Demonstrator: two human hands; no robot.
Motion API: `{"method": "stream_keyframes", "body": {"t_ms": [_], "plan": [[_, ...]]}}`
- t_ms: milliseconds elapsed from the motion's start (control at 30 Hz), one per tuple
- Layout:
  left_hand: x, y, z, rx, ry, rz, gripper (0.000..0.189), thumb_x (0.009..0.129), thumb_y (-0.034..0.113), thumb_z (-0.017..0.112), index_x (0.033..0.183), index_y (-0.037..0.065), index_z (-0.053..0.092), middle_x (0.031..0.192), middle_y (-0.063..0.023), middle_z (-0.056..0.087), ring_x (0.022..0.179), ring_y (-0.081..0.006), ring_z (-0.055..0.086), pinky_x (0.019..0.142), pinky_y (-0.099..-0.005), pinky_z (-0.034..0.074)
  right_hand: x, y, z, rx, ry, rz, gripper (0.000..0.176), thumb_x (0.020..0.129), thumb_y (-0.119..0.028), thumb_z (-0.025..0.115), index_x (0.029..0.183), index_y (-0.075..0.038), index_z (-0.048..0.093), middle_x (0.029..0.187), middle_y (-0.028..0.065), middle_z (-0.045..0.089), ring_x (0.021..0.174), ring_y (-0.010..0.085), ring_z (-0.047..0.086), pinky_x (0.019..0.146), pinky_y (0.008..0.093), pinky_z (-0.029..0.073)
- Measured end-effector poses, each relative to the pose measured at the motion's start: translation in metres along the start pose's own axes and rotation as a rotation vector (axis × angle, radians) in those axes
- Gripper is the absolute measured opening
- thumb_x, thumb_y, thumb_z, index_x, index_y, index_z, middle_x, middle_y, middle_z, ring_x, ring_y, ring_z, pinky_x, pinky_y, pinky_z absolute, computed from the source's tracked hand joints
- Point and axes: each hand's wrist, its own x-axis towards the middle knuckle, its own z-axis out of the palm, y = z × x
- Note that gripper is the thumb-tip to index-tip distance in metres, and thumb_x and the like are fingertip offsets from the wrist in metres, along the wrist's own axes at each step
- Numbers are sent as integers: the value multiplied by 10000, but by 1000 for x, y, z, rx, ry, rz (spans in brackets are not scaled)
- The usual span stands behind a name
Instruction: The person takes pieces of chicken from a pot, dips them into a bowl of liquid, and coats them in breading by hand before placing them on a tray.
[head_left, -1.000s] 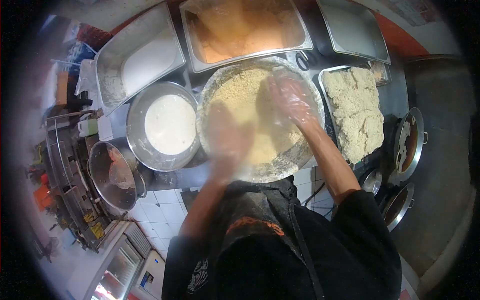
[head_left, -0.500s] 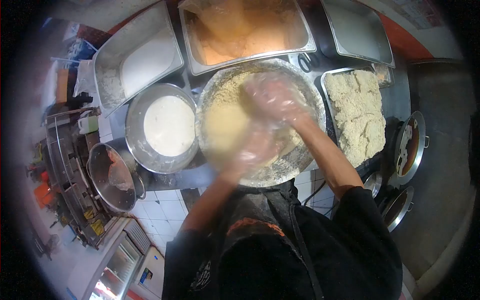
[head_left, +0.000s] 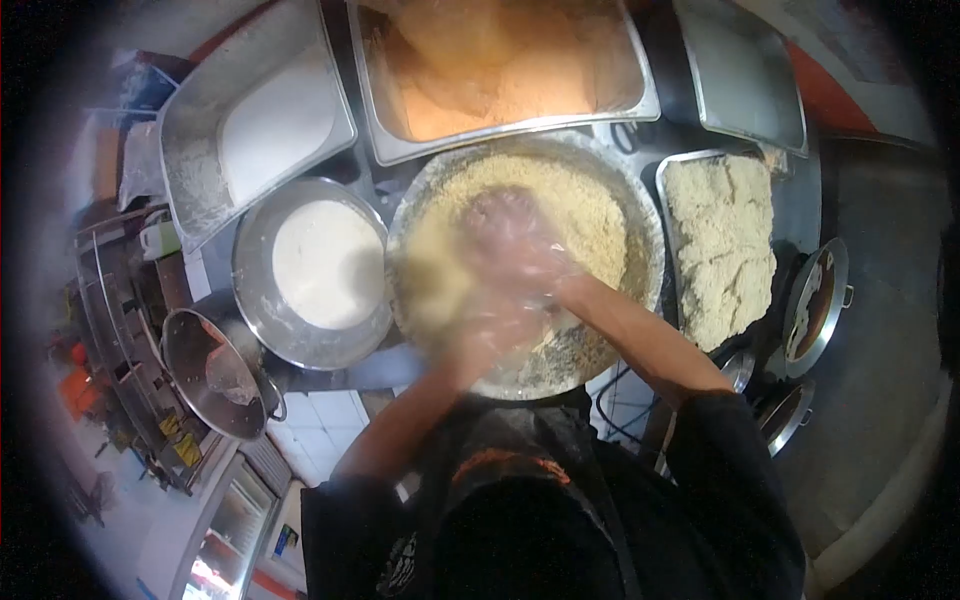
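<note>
As left hand [head_left: 482,325] and right hand [head_left: 515,240] meet, blurred, on the crumbs [head_left: 592,215] in the bowl [head_left: 648,215], I can't tell their opening or hold; firm, even pressing should coat best.

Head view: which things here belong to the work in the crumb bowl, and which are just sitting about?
In hand: gloved left hand, gloved right hand, crumb bowl, crumbs.

Untouched nearby: batter bowl, flour tray, orange-filled pan, crumbed pieces, steel pot.
</note>
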Motion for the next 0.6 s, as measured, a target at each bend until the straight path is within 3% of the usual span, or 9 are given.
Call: {"method": "stream_keyframes", "body": {"t_ms": [67,100,233,300,333,400,433,500,600], "plan": [[-16,-4,-38,517,78,52,378,1017,171,555,1345,-8,503,1262,-183,613,1195,-290,621,1066,-419,505,9,-6,-7,212,-426,212,530,1027,-456,405,1428,-135,536,1474,159,512,1433,350,383,1242,536,149],[-10,6,-30,519,69,62,378,1017,171,555,1345,-8,503,1262,-183,613,1195,-290,621,1066,-419,505,22,-2,-22,263,-577,253,602,1030,-525,390,1475,-133,494,1491,169,498,1488,344,298,1254,527,107],[-31,9,-5,576,77,-112,557,1059,254,482,1551,57,312,1496,-256,439,1368,-378,477,1172,-482,394,10,-17,-18,137,-505,255,644,1034,-525,316,1510,-110,438,1553,174,427,1477,337,322,1257,511,94],[-18,5,-48,1272,209,200,310,1004,129,537,1283,-6,532,1198,-148,627,1063,-287,657,957,-409,542,15,-19,-12,225,-434,268,644,1032,-536,311,1494,-113,462,1553,175,427,1485,340,306,1255,519,85],[-24,6,-54,1263,217,191,310,1004,129,537,1283,-6,532,1198,-148,627,1063,-287,657,957,-409,542,16,-23,-9,233,-446,272,644,1032,-536,311,1494,-113,462,1553,175,427,1485,340,306,1255,519,85],[-48,6,-69,470,168,86,295,989,179,555,1235,20,590,1129,-138,651,976,-287,672,902,-437,546,14,-34,-4,264,-451,309,647,1030,-541,317,1492,-112,463,1558,174,422,1493,353,286,1253,525,68],[-36,11,-85,472,159,98,295,989,179,555,1235,20,590,1129,-138,651,976,-287,672,902,-437,546,16,-24,-7,318,-493,263,645,1030,-536,322,1488,-105,466,1551,172,428,1495,359,278,1250,530,65],[-35,1,-120,1969,99,309,303,961,243,582,1183,47,647,1138,-163,664,987,-309,670,906,-458,540,20,-14,-9,377,-503,243,650,1031,-538,320,1490,-101,461,1555,169,425,1497,360,274,1251,530,65],[-28,11,-82,1641,322,154,344,951,307,575,1181,72,675,1182,-177,661,998,-331,663,894,-463,533,20,-32,0,277,-436,255,676,1026,-550,318,1513,-95,428,1569,155,414,1501,360,266,1255,530,52]]}}
